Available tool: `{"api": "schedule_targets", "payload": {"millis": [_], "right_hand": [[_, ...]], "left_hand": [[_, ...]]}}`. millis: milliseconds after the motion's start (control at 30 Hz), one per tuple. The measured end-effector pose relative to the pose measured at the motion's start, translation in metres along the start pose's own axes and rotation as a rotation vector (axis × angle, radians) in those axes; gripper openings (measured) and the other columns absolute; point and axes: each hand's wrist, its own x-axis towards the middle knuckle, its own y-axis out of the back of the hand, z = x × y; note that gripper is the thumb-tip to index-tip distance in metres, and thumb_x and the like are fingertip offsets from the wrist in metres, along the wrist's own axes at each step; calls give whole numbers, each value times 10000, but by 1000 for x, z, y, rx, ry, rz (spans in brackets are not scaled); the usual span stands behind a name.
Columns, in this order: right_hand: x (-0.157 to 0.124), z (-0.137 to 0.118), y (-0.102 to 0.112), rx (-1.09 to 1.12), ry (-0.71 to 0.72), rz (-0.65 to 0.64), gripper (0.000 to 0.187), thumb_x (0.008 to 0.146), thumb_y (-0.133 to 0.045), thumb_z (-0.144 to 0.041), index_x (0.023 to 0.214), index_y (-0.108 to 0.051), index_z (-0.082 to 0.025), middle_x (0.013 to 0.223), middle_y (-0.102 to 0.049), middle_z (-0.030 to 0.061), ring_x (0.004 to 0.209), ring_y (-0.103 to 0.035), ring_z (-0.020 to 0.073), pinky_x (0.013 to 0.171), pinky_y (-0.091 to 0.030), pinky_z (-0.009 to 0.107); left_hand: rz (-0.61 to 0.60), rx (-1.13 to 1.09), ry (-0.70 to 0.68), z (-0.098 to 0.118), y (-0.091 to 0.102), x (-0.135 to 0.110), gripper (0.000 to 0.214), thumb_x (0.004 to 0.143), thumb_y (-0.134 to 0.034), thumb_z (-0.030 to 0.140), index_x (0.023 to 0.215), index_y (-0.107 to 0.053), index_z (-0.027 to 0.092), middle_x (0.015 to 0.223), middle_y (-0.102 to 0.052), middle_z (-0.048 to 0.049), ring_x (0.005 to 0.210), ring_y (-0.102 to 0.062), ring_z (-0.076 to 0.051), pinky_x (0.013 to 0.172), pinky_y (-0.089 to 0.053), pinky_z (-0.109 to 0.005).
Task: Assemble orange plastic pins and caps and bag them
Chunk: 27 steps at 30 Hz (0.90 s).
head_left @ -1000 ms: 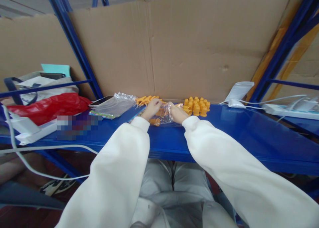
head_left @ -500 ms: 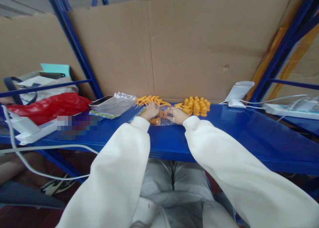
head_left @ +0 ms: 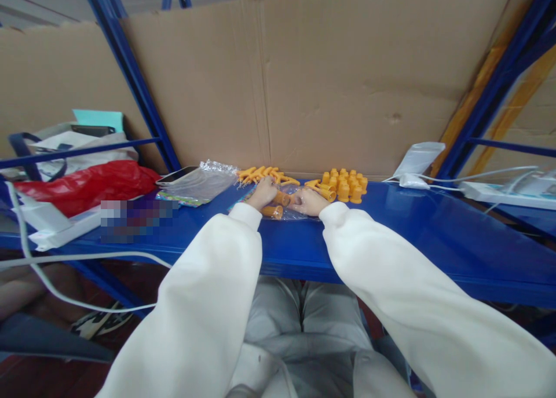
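My left hand is closed at the back left of a clear plastic bag; its fingertips are hidden, so what they pinch is unclear. From the other side my right hand grips the bag, with its fingers curled inward beside the orange parts. Hollow orange cup-shaped pieces, one at the front and another behind it, lie between the hands in or on the film. Just beyond my left hand are several orange branching pieces. A group of orange knobbed cups stands right of my right hand.
On the blue tabletop, flat plastic packs with a phone lie to the left. Further left are a red bag and a white power strip. Cardboard walls the back. White cables and a white pouch lie at right.
My left hand has lifted slightly and its fingers have closed more. The orange cups between the hands show more plainly. My right hand has barely moved.
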Motion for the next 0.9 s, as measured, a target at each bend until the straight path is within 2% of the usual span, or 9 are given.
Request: {"api": "schedule_targets", "payload": {"millis": [233,400,567,733,800,900], "right_hand": [[-4,-4,3,-13,-17,2,382,1041,-518,-382,964,-761,-97,1007,-781,161,917,-727,229,765,-440,271],[-2,1,-2,-64,-36,11,391,1044,-509,-382,1063,-755,-79,1133,-766,194,1036,-718,241,844,-468,276],[-1,3,-5,-25,-23,-4,342,1035,-528,-348,1193,-721,-114,1206,-754,172,1097,-714,228,904,-480,275],[-3,-1,-3,-32,-78,-22,344,1021,-542,-314,1281,-652,-117,1250,-739,180,1125,-712,260,887,-500,306],[-2,0,-4,-6,-38,-8,324,1021,-531,-283,1266,-652,-110,1216,-749,179,1098,-716,263,874,-504,313],[1,3,-8,96,101,22,280,1024,-505,-219,1208,-694,-127,1185,-763,149,1066,-717,222,896,-501,287]], "left_hand": [[10,83,52,8,-4,-1,105,792,-606,155,887,-618,198,1018,-686,-130,1222,-592,-325,1149,-415,-495],[-24,126,63,13,-1,-3,139,793,-612,161,929,-635,175,1076,-682,-155,1248,-589,-327,1157,-407,-469],[-72,176,53,16,3,-4,172,811,-566,148,963,-643,170,1137,-691,-165,1212,-610,-322,1144,-413,-479],[-64,143,35,9,4,-2,130,790,-589,142,900,-638,190,1053,-700,-136,1150,-628,-314,1112,-438,-471],[-54,122,31,6,3,-1,121,784,-593,136,882,-633,195,996,-695,-122,1108,-637,-308,1080,-461,-460],[-61,83,34,4,2,-2,124,802,-583,142,897,-633,205,946,-687,-106,1031,-652,-294,1014,-506,-453]]}}
